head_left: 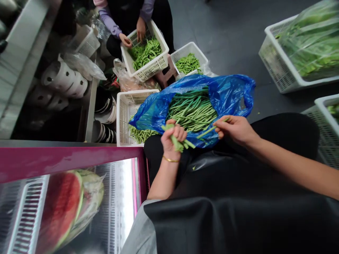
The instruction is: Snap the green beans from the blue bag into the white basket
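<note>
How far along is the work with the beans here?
Partway, it seems. Short pieces already lie in the white crate left of the blue bag. The left hand grips a bunch of pieces; the right hand holds one bean. Many long beans are left in the bag.

The left hand is closed around a bunch of short green bean pieces, and the right hand holds one thin bean between the fingers. Just beyond the two hands there is an open blue plastic bag with long green beans inside, and it covers partly a white basket. Across from it, a person in purple sleeves has both hands at another basket, which contains cut beans.
</note>
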A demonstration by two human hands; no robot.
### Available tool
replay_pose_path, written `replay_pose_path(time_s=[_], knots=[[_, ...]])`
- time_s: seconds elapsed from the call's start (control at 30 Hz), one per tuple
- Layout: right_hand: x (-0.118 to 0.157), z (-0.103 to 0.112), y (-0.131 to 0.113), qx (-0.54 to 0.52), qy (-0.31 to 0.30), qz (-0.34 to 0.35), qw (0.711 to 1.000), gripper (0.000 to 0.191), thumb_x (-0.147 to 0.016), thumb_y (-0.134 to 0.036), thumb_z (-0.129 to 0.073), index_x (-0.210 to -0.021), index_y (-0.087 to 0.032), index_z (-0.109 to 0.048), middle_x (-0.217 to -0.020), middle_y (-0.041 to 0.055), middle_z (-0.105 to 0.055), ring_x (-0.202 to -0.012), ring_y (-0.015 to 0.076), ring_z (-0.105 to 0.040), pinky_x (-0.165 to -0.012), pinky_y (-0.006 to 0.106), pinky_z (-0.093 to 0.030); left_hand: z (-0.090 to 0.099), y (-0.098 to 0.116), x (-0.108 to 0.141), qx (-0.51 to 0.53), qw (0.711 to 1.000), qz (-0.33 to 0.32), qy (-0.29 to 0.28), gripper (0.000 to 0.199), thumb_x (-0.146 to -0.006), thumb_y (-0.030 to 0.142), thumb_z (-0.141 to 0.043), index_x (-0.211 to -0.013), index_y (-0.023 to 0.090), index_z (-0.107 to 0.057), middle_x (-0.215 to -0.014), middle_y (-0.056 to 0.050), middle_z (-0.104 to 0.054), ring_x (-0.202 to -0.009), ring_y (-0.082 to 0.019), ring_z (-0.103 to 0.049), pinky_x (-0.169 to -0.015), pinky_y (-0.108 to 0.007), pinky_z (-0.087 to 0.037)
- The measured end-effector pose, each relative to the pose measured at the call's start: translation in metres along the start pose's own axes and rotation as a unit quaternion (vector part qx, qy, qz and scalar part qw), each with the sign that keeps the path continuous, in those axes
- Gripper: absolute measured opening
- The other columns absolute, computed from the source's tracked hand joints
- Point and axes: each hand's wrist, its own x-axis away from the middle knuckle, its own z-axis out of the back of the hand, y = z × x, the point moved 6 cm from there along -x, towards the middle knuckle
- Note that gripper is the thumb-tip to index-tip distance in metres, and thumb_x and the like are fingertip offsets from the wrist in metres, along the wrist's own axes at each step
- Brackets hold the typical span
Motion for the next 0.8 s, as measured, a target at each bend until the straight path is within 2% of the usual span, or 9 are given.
replay_pose_path(time_s=[0.07,0.17,0.33,0.4,0.47,0.53,0.67,0.73,0.8], knots=[[-0.006,0.001,0.010,-0.030,-0.046,-0.077,0.996,0.038,-0.061,-0.048,-0.079,-0.069,-0.015,-0.064,-0.059,0.0011,-0.064,-0.040,0.0095,-0.053,-0.043,0.024,-0.046,-0.005,0.022,0.004,-0.050,0.997,-0.050,-0.022,0.028,-0.060,0.032,-0.070,-0.085,0.024,-0.058,-0.045,0.008,-0.041,-0.037,-0.006,-0.036,-0.040,-0.019,-0.029],[-0.001,-0.024,0.011,-0.001,-0.191,-0.121,0.974,0.036,-0.065,-0.046,-0.077,-0.071,-0.013,-0.065,-0.059,0.0025,-0.065,-0.041,0.0093,-0.054,-0.042,0.022,-0.043,-0.013,0.005,0.002,-0.198,0.977,0.038,-0.064,0.034,-0.061,0.029,-0.074,-0.091,0.020,-0.062,-0.059,0.001,-0.061,-0.050,-0.011,-0.055,-0.049,-0.023,-0.042],[0.001,-0.040,-0.009,0.103,-0.161,0.050,0.980,0.032,-0.077,-0.048,-0.066,-0.081,-0.016,-0.067,-0.060,-0.0002,-0.062,-0.049,0.0107,-0.055,-0.050,0.023,-0.043,-0.009,-0.056,0.000,-0.215,0.952,0.191,-0.103,0.042,-0.061,0.032,-0.077,-0.097,0.013,-0.066,-0.063,-0.002,-0.063,-0.055,-0.014,-0.059,-0.057,-0.026,-0.046],[0.000,-0.034,-0.014,0.199,-0.135,0.139,0.961,0.032,-0.083,-0.048,-0.059,-0.086,-0.018,-0.070,-0.064,0.0013,-0.063,-0.055,0.0126,-0.057,-0.054,0.024,-0.044,-0.007,-0.068,0.003,-0.196,0.946,0.231,-0.117,0.048,-0.059,0.035,-0.079,-0.100,0.013,-0.065,-0.067,-0.004,-0.065,-0.056,-0.015,-0.061,-0.058,-0.027,-0.048],[0.002,-0.028,-0.019,0.313,-0.145,0.232,0.910,0.034,-0.088,-0.047,-0.052,-0.090,-0.019,-0.071,-0.069,0.0041,-0.063,-0.062,0.0142,-0.058,-0.059,0.025,-0.043,-0.006,-0.072,0.008,-0.201,0.935,0.258,-0.136,0.050,-0.057,0.034,-0.081,-0.099,0.013,-0.063,-0.070,-0.005,-0.066,-0.058,-0.015,-0.061,-0.059,-0.027,-0.048],[0.009,-0.026,-0.020,0.433,-0.196,0.304,0.825,0.037,-0.092,-0.045,-0.045,-0.092,-0.019,-0.072,-0.074,0.0068,-0.063,-0.060,0.0144,-0.056,-0.057,0.026,-0.040,-0.008,-0.071,0.011,-0.233,0.919,0.269,-0.167,0.047,-0.059,0.033,-0.080,-0.098,0.013,-0.062,-0.068,-0.005,-0.066,-0.058,-0.013,-0.060,-0.059,-0.026,-0.046],[0.028,-0.027,-0.014,0.596,-0.294,0.324,0.673,0.034,-0.092,-0.034,-0.041,-0.080,-0.018,-0.069,-0.068,0.0084,-0.064,-0.049,0.0134,-0.050,-0.048,0.028,-0.027,-0.021,-0.065,0.018,-0.367,0.858,0.231,-0.275,0.035,-0.068,0.026,-0.071,-0.099,0.013,-0.062,-0.069,-0.004,-0.064,-0.061,-0.012,-0.057,-0.061,-0.024,-0.043],[0.036,-0.030,-0.011,0.615,-0.327,0.295,0.655,0.031,-0.090,-0.029,-0.042,-0.073,-0.018,-0.066,-0.062,0.0073,-0.063,-0.046,0.0133,-0.049,-0.048,0.028,-0.026,-0.027,-0.059,0.021,-0.450,0.812,0.187,-0.320,0.029,-0.069,0.021,-0.067,-0.097,0.014,-0.064,-0.074,-0.002,-0.064,-0.065,-0.012,-0.056,-0.063,-0.024,-0.043],[0.038,-0.035,-0.010,0.585,-0.345,0.258,0.687,0.033,-0.089,-0.030,-0.043,-0.064,-0.019,-0.062,-0.055,0.0057,-0.061,-0.044,0.0136,-0.048,-0.049,0.028,-0.026,-0.029,-0.051,0.025,-0.510,0.775,0.150,-0.343,0.022,-0.067,0.017,-0.065,-0.089,0.016,-0.066,-0.074,0.000,-0.063,-0.065,-0.011,-0.053,-0.063,-0.023,-0.042]])
